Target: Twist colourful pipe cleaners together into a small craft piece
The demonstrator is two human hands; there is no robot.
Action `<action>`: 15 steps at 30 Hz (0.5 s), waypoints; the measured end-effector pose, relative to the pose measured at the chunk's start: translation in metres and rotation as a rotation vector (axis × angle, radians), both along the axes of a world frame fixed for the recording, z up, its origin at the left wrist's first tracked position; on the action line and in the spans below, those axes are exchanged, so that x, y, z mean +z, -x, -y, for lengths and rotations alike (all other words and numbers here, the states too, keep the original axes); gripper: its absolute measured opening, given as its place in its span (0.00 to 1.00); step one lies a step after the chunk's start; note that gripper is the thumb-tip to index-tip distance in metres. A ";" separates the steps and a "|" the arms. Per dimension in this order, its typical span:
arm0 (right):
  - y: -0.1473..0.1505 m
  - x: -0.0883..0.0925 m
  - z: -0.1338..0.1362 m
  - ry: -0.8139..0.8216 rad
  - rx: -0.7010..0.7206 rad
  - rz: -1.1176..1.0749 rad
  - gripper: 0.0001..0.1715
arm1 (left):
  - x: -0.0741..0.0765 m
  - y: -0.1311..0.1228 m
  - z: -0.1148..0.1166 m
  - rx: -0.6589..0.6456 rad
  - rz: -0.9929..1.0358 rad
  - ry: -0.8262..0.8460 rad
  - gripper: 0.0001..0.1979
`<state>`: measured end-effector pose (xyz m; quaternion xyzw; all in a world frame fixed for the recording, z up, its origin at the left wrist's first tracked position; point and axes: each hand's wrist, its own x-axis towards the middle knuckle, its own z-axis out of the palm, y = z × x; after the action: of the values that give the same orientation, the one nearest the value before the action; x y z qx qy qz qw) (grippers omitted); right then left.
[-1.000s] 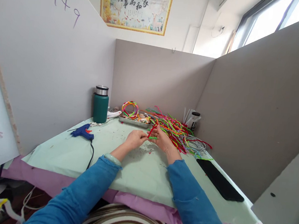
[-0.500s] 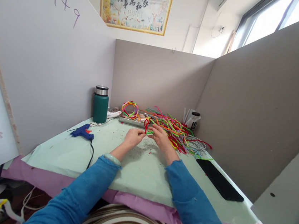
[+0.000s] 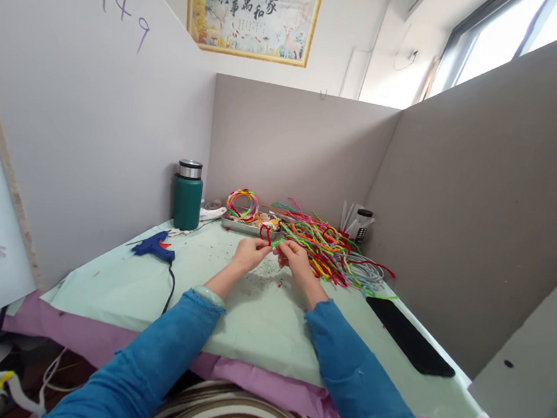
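Over the middle of the table, my left hand (image 3: 251, 254) pinches a red pipe cleaner (image 3: 265, 233), whose bent loop stands up above the fingertips. Close beside it, my right hand (image 3: 295, 259) has its fingers closed on a green pipe cleaner (image 3: 276, 243). The red and green pieces meet between the two hands; how they are joined is too small to make out. Just behind the hands lies a heap of pipe cleaners (image 3: 325, 241) in many colours.
A metal tray (image 3: 243, 227) holds small pieces and a coloured ring (image 3: 242, 205). To the left are a green bottle (image 3: 187, 202) and a blue glue gun (image 3: 153, 246) with its cord. A black flat slab (image 3: 409, 336) lies right. Panels enclose three sides.
The fingers of my right hand have gone from spread to closed on the green pipe cleaner. The red loop has tipped toward the left and sits a little lower.
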<state>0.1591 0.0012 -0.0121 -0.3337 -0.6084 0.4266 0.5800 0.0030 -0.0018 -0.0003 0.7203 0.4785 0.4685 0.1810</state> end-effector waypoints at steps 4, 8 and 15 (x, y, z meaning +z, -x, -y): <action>0.003 -0.003 0.000 0.060 0.111 -0.042 0.14 | 0.003 -0.001 0.002 -0.063 0.111 0.025 0.15; 0.004 -0.007 -0.005 0.109 0.133 -0.130 0.12 | 0.003 -0.003 0.005 -0.191 0.135 0.048 0.16; 0.006 -0.011 -0.008 0.136 0.310 -0.342 0.18 | -0.001 -0.005 0.004 -0.324 0.205 0.068 0.15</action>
<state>0.1533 0.0091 -0.0229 -0.1974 -0.5151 0.6009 0.5785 0.0083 -0.0054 -0.0015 0.7299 0.3510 0.4875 0.3262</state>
